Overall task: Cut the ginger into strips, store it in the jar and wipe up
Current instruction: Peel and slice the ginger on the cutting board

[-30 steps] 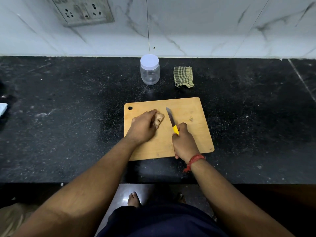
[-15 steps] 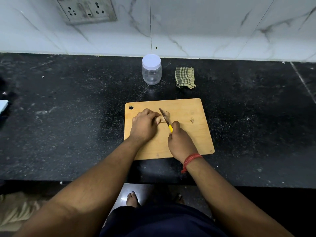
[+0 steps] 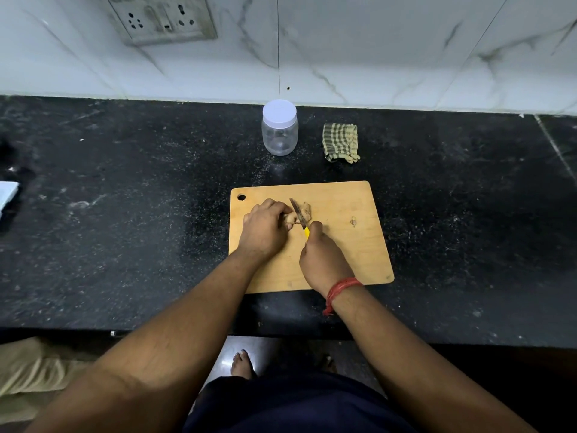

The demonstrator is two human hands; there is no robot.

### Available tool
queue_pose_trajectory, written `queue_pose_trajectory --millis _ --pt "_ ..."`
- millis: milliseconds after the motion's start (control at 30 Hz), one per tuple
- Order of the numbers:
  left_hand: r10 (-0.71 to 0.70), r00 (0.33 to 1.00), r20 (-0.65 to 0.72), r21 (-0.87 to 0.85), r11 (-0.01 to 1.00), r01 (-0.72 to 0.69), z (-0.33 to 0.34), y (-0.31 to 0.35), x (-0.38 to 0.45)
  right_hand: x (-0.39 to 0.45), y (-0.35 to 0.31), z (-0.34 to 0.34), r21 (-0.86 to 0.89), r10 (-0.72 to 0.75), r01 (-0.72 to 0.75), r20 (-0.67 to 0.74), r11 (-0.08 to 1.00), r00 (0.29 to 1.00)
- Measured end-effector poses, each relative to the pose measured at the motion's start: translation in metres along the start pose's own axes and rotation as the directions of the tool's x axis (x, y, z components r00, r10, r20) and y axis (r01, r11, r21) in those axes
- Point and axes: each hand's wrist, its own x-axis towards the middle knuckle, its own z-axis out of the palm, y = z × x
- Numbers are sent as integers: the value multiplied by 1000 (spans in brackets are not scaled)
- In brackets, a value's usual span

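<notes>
While the ginger (image 3: 302, 212) lies toward the far left of the wooden cutting board (image 3: 359, 260), the left hand (image 3: 265, 228) grips its near-left end with curled fingers and the right hand (image 3: 324, 257) is wrapped round the yellow handle of the knife (image 3: 299, 215), whose blade lies across the root with a lump showing on either side of it. Ginger like this is probably light, firm and fibrous, knobbly enough to rock under a blade and likely damp and a little slick where cut, so holding it down on its flattest side with fingertips tucked back from the edge looks like the safest grip. Whether the piece to the right of the blade is fully severed cannot be told. Compared with a second ago, the knife has swung from lying clear to the right of the root to sitting on it, and the right hand has closed in toward the left. Beyond the board, the lidded clear jar (image 3: 280, 129) and the folded checked cloth (image 3: 340, 142) stand on the black counter (image 3: 125, 229), apparently unmoved, the jar empty.
</notes>
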Motion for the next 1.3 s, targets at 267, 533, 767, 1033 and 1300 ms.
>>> queue_pose_trajectory --millis 267,533,767,1033,1300 --pt "-4 1000 -6 10 1000 4 1 -1 0 -1 -5 -1 9 28 -28 38 1000 999" --pt "0 1000 -12 15 1000 0 1 0 0 -5 -13 -4 -18 56 -55 71 998 996" --pt "-2 1000 3 50 999 1 1 0 2 5 -22 -2 6 222 -229 228 973 948" --pt "9 998 55 140 990 -17 -4 1 9 23 -41 -11 -14 334 -350 337 937 880" --pt "-5 998 57 151 988 -4 -6 3 11 28 -37 -12 22 325 -355 349 935 879"
